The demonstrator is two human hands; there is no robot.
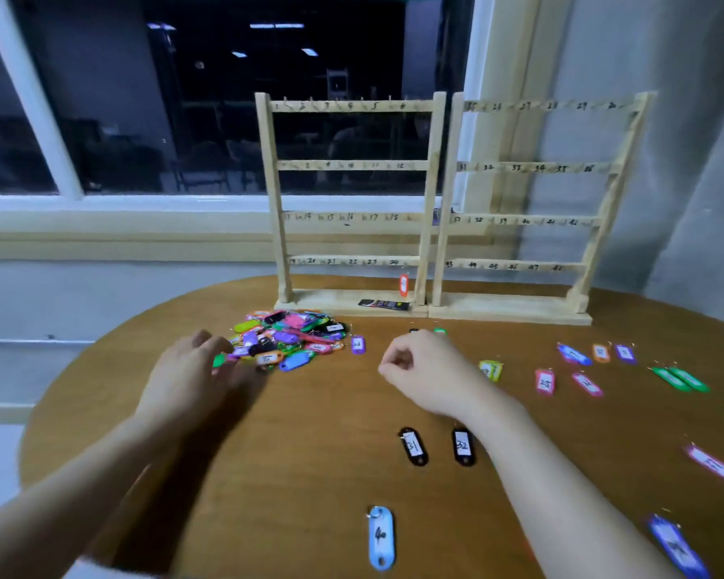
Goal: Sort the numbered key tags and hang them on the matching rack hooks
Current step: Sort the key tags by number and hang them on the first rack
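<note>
Item one: the heap of mixed coloured plastic key tags [287,338] lies on the round brown wooden table [310,474], just in front of the left pale wooden hook rack [350,202], whose rails carry the low handwritten numbers; the right pale wooden rack [531,202] beside it carries the higher ones. Item two: one orange tag [403,285] hangs at the left rack's bottom rail, near 24. Item three: sorted tags lie spread apart, including two black tags marked 31 [413,446] and 32 [463,446], a light blue tag [381,537], and pink, purple and green ones to your right. Your left hand [193,369] rests at the heap's near edge with fingers loosely curved; whether it grips the green tag [219,360] at its fingertips you cannot tell. Your right hand [423,369] is curled, thumb meeting forefinger; anything pinched there is hidden. Likely step: drawing the next tag. Lift one alone, turn its label up, read the number, then lay it beside its neighbours in order.
</note>
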